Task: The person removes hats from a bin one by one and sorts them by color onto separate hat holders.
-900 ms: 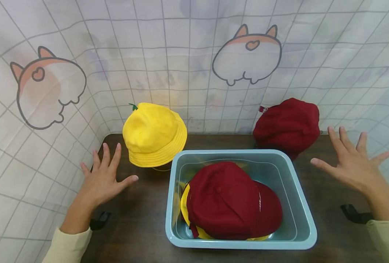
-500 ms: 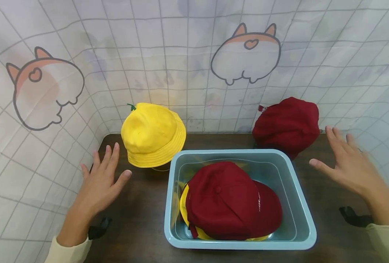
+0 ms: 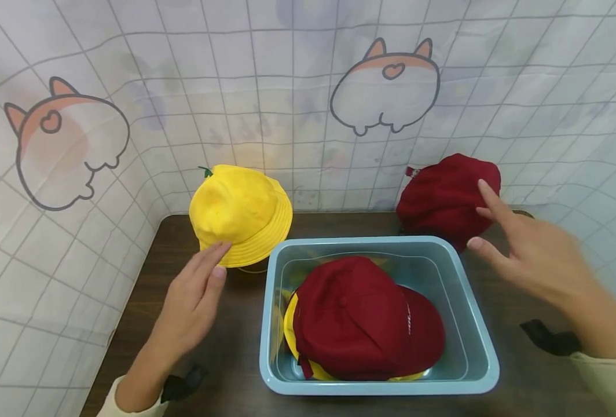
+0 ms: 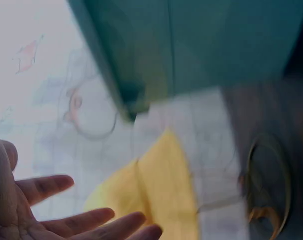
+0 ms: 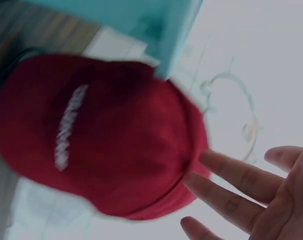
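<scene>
A yellow bucket hat [image 3: 240,208] with a small green stem stands at the back left. My left hand [image 3: 190,304] is at its near side, fingers straight and holding nothing; whether the fingertips touch the brim I cannot tell. At the back right is a dark red baseball cap [image 3: 446,200], with white lettering visible in the right wrist view. My right hand [image 3: 542,260] reaches over its right side with fingers extended. Its fingertips overlap the cap in view, and contact is unclear. Between the hands sits a light blue tub [image 3: 378,388].
Inside the tub lies another red cap [image 3: 355,318] over something yellow [image 3: 289,330]. A thin ring [image 4: 249,170] shows on the brown table [image 3: 224,359] under the yellow hat. Behind hangs a white gridded cloth [image 3: 287,104] with cartoon animal rears.
Both hands have moved inward from the sides, the left towards the yellow bucket hat and the right towards the red baseball cap at the back. The hats and tub stay put.
</scene>
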### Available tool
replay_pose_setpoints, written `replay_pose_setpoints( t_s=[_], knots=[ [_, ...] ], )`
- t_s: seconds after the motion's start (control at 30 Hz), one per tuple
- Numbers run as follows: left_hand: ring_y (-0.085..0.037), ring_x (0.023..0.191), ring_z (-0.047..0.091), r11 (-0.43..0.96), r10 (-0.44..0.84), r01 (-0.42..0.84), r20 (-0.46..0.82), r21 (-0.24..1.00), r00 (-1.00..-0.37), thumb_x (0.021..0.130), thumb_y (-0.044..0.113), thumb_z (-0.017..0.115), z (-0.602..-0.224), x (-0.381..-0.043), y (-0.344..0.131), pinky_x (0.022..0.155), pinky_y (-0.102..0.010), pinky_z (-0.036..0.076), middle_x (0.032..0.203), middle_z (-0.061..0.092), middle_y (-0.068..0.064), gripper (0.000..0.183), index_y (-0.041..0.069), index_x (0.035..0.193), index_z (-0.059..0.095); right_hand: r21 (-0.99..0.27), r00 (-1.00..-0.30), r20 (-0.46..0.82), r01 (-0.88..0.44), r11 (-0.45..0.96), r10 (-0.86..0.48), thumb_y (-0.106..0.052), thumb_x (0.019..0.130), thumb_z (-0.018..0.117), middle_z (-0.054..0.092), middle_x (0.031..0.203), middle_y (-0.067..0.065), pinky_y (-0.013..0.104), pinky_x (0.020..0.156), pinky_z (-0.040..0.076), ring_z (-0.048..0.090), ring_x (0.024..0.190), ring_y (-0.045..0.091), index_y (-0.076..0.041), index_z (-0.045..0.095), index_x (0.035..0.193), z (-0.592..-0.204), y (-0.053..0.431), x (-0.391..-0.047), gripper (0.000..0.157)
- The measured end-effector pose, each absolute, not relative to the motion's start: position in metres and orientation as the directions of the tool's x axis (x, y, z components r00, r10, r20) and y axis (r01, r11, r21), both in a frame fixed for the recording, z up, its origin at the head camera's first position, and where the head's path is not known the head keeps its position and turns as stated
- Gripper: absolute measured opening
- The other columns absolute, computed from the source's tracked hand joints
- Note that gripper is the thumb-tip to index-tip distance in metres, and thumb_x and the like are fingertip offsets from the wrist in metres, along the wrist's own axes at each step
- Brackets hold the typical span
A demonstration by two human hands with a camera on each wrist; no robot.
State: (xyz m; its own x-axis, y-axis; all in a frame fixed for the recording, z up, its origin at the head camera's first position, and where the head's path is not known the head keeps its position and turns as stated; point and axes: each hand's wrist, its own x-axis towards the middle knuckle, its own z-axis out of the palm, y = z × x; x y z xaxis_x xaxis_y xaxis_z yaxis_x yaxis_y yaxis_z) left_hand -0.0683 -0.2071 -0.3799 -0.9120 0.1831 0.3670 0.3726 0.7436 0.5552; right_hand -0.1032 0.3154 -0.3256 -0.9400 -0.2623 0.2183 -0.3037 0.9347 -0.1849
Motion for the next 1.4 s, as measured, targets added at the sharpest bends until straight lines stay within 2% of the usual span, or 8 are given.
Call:
replay_pose_setpoints(
  t_s=[0.17, 0.33, 0.53, 0.7, 0.83, 1.0, 1.17, 1.4],
  knots=[
    [-0.027, 0.132, 0.059, 0.654, 0.21, 0.294, 0.207, 0.697, -0.956, 0.111, 0.028, 0.042, -0.393, -0.066, -0.189, 0.111, -0.053, 0.045, 0.154, 0.051, -0.004, 0.046, 0.02, 0.156, 0.043, -0.114, -0.876, 0.295, -0.429, 0.896, -0.381, -0.05, 0.088, 0.071, 0.075, 0.112, 0.006, 0.044, 0.064, 0.052, 0.065, 0.077, 0.021, -0.031, 0.025, 0.163, -0.311, 0.279, -0.099, 0.09],
    [-0.032, 0.14, 0.052, 0.571, 0.246, 0.222, 0.093, 0.79, -0.965, 0.112, 0.035, 0.039, -0.398, -0.06, -0.17, 0.111, -0.056, 0.043, 0.161, 0.043, -0.006, 0.051, 0.026, 0.161, 0.032, -0.035, -0.778, 0.339, -0.572, 0.82, -0.528, -0.057, 0.081, 0.076, 0.072, 0.089, -0.003, 0.034, 0.063, 0.049, 0.057, 0.07, 0.009, -0.033, 0.04, 0.158, -0.306, 0.246, -0.098, 0.088],
    [-0.036, 0.145, 0.045, 0.491, 0.253, 0.121, -0.009, 0.863, -0.967, 0.11, 0.038, 0.041, -0.403, -0.053, -0.152, 0.11, -0.062, 0.043, 0.162, 0.039, -0.006, 0.06, 0.036, 0.164, 0.015, 0.043, -0.647, 0.345, -0.713, 0.7, -0.68, -0.078, 0.085, 0.059, 0.073, 0.093, -0.009, 0.031, 0.065, 0.048, 0.062, 0.079, 0.008, -0.034, 0.05, 0.152, -0.308, 0.209, -0.092, 0.081],
    [-0.034, 0.148, 0.041, 0.472, 0.265, 0.104, -0.028, 0.876, -0.964, 0.11, 0.037, 0.043, -0.404, -0.051, -0.145, 0.112, -0.062, 0.041, 0.166, 0.034, -0.001, 0.062, 0.034, 0.164, 0.013, 0.06, -0.608, 0.292, -0.759, 0.648, -0.739, -0.082, 0.088, 0.047, 0.067, 0.089, -0.009, 0.029, 0.064, 0.047, 0.058, 0.079, 0.008, -0.035, 0.054, 0.149, -0.312, 0.182, -0.087, 0.077],
    [-0.031, 0.15, 0.038, 0.474, 0.26, 0.083, -0.049, 0.876, -0.964, 0.109, 0.04, 0.043, -0.405, -0.05, -0.142, 0.114, -0.062, 0.038, 0.168, 0.029, 0.003, 0.063, 0.036, 0.164, 0.013, 0.022, -0.621, 0.211, -0.769, 0.639, -0.755, -0.083, 0.087, 0.048, 0.067, 0.096, -0.008, 0.032, 0.073, 0.052, 0.058, 0.086, 0.009, -0.038, 0.052, 0.15, -0.318, 0.166, -0.085, 0.078],
    [-0.034, 0.149, 0.04, 0.478, 0.244, 0.047, -0.082, 0.877, -0.966, 0.109, 0.044, 0.043, -0.409, -0.048, -0.138, 0.113, -0.062, 0.039, 0.168, 0.03, -0.001, 0.065, 0.037, 0.164, 0.01, -0.035, -0.644, 0.104, -0.764, 0.644, -0.758, -0.084, 0.087, 0.045, 0.071, 0.112, -0.007, 0.039, 0.084, 0.054, 0.064, 0.097, 0.012, -0.037, 0.052, 0.149, -0.325, 0.154, -0.085, 0.078],
    [-0.035, 0.147, 0.043, 0.471, 0.236, 0.04, -0.083, 0.881, -0.968, 0.109, 0.039, 0.046, -0.413, -0.047, -0.135, 0.113, -0.06, 0.039, 0.166, 0.032, -0.004, 0.068, 0.036, 0.164, 0.008, -0.038, -0.632, 0.084, -0.775, 0.631, -0.77, -0.081, 0.089, 0.048, 0.071, 0.112, -0.006, 0.038, 0.083, 0.054, 0.066, 0.099, 0.014, -0.032, 0.062, 0.141, -0.329, 0.147, -0.086, 0.073],
    [-0.035, 0.146, 0.044, 0.457, 0.233, 0.005, -0.115, 0.889, -0.966, 0.107, 0.046, 0.047, -0.414, -0.045, -0.134, 0.112, -0.059, 0.042, 0.167, 0.03, -0.001, 0.07, 0.043, 0.163, 0.005, -0.016, -0.581, 0.12, -0.812, 0.583, -0.805, -0.07, 0.089, 0.062, 0.069, 0.1, -0.006, 0.033, 0.074, 0.051, 0.064, 0.088, 0.012, -0.029, 0.072, 0.126, -0.332, 0.144, -0.088, 0.056]
  ],
)
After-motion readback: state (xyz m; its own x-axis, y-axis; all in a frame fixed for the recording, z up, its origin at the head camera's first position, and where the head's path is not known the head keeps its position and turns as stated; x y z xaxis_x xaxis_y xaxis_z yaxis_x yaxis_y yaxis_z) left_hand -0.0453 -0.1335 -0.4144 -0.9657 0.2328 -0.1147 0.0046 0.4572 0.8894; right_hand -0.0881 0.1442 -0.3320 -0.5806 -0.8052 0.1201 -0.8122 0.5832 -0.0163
